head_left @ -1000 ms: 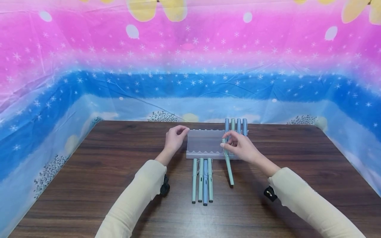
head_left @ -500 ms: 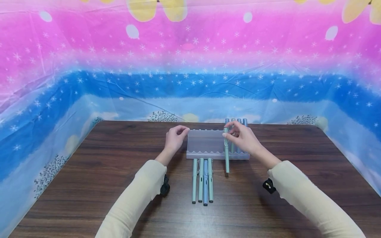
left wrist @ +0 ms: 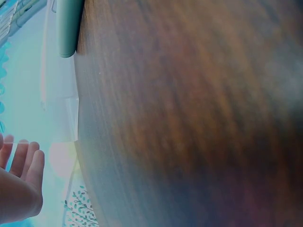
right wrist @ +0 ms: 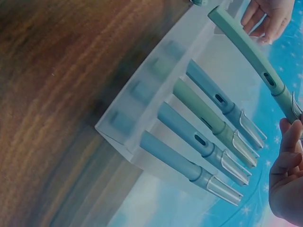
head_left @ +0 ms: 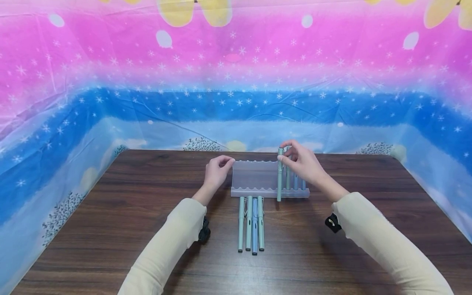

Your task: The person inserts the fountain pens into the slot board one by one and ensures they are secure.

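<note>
My left hand (head_left: 216, 171) pinches the upper left corner of a frosted clear pen rack (head_left: 254, 175) with notched edges. In my right hand (head_left: 305, 164), thumb and fingers pinch a green pen (head_left: 279, 182) by its capped upper end. This pen hangs nearly upright in front of the rack, its lower end overlapping the rack's front lip in the head view. The right wrist view shows it beside a row of several racked pens: a blue pen (right wrist: 208, 87), a green pen (right wrist: 196, 105) and more blue ones, clips outward. My right hand partly hides them in the head view.
Several more pens, green ones (head_left: 241, 225) and a blue one (head_left: 255, 227), lie side by side on the brown wooden table (head_left: 147, 246) just before the rack. A pink and blue patterned cloth (head_left: 236, 102) hangs behind and beside the table.
My right hand has lifted the green pen up and away from me, from a slant over the table to nearly upright at the rack. The left hand has stayed at the rack's corner.
</note>
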{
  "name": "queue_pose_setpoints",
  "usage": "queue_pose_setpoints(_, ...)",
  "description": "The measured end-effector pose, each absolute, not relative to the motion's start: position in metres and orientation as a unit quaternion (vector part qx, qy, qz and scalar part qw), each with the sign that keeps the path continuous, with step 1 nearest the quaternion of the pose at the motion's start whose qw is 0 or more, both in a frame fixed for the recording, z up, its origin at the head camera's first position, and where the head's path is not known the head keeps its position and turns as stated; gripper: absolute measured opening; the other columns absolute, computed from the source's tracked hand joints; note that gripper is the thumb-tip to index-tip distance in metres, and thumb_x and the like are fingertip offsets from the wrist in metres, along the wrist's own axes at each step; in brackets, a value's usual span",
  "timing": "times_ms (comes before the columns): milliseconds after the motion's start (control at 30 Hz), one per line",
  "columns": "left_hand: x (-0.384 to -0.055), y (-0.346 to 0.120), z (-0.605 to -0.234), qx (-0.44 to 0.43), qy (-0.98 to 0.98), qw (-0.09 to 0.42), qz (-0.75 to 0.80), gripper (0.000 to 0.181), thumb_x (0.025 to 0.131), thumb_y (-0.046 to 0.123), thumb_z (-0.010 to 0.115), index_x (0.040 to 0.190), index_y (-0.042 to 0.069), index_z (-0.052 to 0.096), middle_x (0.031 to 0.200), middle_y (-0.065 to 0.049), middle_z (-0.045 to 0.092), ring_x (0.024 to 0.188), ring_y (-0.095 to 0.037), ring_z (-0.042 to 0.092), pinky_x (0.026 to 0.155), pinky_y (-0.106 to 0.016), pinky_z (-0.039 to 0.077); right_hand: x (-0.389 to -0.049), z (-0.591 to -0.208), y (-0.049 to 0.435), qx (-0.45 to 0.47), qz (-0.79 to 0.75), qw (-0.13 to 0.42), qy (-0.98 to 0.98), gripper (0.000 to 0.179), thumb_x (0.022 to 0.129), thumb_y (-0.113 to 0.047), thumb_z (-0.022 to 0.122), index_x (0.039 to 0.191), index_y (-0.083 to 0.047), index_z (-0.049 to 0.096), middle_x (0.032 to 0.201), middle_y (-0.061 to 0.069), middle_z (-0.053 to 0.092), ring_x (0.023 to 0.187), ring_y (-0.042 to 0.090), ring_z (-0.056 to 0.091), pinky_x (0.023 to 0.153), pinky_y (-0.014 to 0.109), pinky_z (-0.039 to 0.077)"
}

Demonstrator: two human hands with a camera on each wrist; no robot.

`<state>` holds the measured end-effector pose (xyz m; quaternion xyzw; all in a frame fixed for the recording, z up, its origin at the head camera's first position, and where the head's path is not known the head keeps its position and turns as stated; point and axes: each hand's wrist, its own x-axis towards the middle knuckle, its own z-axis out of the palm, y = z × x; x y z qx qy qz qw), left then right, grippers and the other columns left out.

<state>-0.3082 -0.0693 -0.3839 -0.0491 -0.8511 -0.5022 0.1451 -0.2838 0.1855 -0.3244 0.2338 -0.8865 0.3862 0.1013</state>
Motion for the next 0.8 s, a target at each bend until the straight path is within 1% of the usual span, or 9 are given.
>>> queue_pose_setpoints(100, -0.308, -0.069, -0.384, -0.050, -0.851, 0.144, -0.503, 0.020, 0.085, 0.023, 0.059, 0.094, 0.008, 0.067, 0.092, -0.004, 0.064, 0.085, -0.018, 0.056, 0.080, -0.031, 0.041, -0.284, -0.320, 0.185, 0.236, 0.388, 0.111, -0.884, 0.030, 0.087, -0.025, 0.056, 0.113, -0.012, 0.048, 0.088, 0.005, 0.060, 0.059, 0.026, 0.053, 0.048, 0.035, 0.040)
queue_pose_setpoints(367, -0.308, -0.070, -0.384, -0.053, -0.850, 0.143, -0.505, 0.020, 0.086, 0.024, 0.058, 0.095, 0.007, 0.066, 0.093, -0.005, 0.064, 0.085, -0.019, 0.056, 0.080, -0.032, 0.041, -0.287, -0.317, 0.186, 0.247, 0.374, 0.156, -0.880, 0.028, 0.087, -0.022, 0.056, 0.113, -0.013, 0.049, 0.088, 0.005, 0.061, 0.054, 0.016, 0.048, 0.046, 0.033, 0.038)
queue_pose_setpoints(467, -0.308, -0.070, -0.384, -0.052, -0.851, 0.143, -0.503, 0.021, 0.086, 0.024, 0.058, 0.095, 0.007, 0.067, 0.093, -0.004, 0.064, 0.086, -0.018, 0.056, 0.081, -0.032, 0.041, -0.288, -0.318, 0.185, 0.256, 0.367, 0.179, -0.876, 0.027, 0.087, -0.020, 0.057, 0.112, -0.012, 0.049, 0.088, 0.005, 0.062, 0.052, 0.014, 0.047, 0.045, 0.032, 0.038)
queue_pose_setpoints(700, -0.307, -0.070, -0.384, -0.057, -0.850, 0.144, -0.504, 0.021, 0.086, 0.024, 0.058, 0.095, 0.007, 0.066, 0.092, -0.005, 0.064, 0.084, -0.019, 0.056, 0.080, -0.032, 0.041, -0.292, -0.325, 0.182, 0.285, 0.348, 0.251, -0.857, 0.027, 0.086, -0.015, 0.058, 0.110, -0.005, 0.051, 0.084, 0.009, 0.063, 0.048, 0.010, 0.046, 0.042, 0.029, 0.037)
queue_pose_setpoints(800, -0.307, -0.070, -0.383, -0.057, -0.850, 0.146, -0.503, 0.021, 0.086, 0.024, 0.058, 0.095, 0.007, 0.067, 0.091, -0.005, 0.064, 0.083, -0.019, 0.057, 0.079, -0.032, 0.041, -0.291, -0.332, 0.182, 0.285, 0.337, 0.275, -0.854, 0.026, 0.085, -0.014, 0.059, 0.110, -0.006, 0.051, 0.083, 0.008, 0.063, 0.047, 0.008, 0.044, 0.041, 0.028, 0.035)
